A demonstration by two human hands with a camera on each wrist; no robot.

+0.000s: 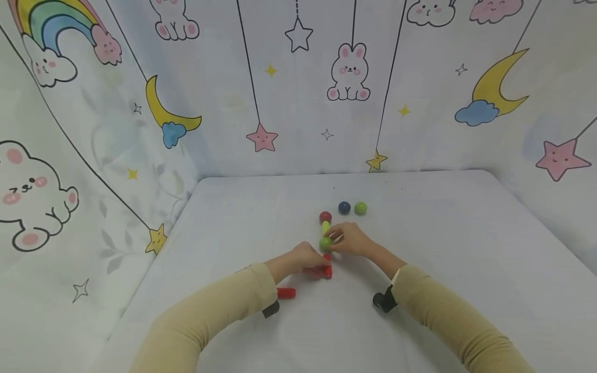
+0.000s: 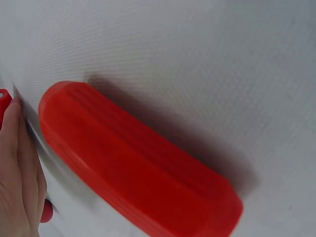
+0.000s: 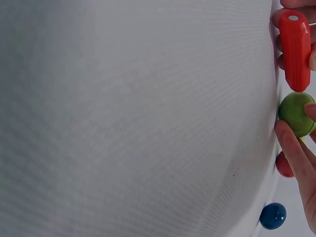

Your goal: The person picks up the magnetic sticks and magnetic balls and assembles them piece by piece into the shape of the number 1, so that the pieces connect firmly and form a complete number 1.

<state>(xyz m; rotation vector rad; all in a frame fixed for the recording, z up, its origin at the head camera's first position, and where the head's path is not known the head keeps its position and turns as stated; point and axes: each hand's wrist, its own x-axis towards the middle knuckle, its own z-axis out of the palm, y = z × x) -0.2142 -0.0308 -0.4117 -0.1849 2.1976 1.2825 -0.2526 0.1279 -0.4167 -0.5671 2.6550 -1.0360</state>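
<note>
My left hand (image 1: 308, 259) grips a short red rod (image 1: 328, 267) with a small pale hole in its end, fingers behind it and thumb in front. Just beyond the rod's far end, my right hand (image 1: 351, 240) pinches a green ball (image 1: 325, 243) between thumb and finger. In the right wrist view the red rod (image 3: 296, 52) points at the green ball (image 3: 295, 114), end right at its surface. Past that ball, a yellow-green stick (image 1: 325, 227) runs to a red ball (image 1: 325, 216), in one line.
A second red rod (image 1: 286, 293) lies on the white table (image 1: 242, 217) by my left cuff; it looms large in the left wrist view. At the back, a dark blue ball (image 1: 344, 207) and another green ball (image 1: 360, 208) sit side by side. Printed cloth hangs behind.
</note>
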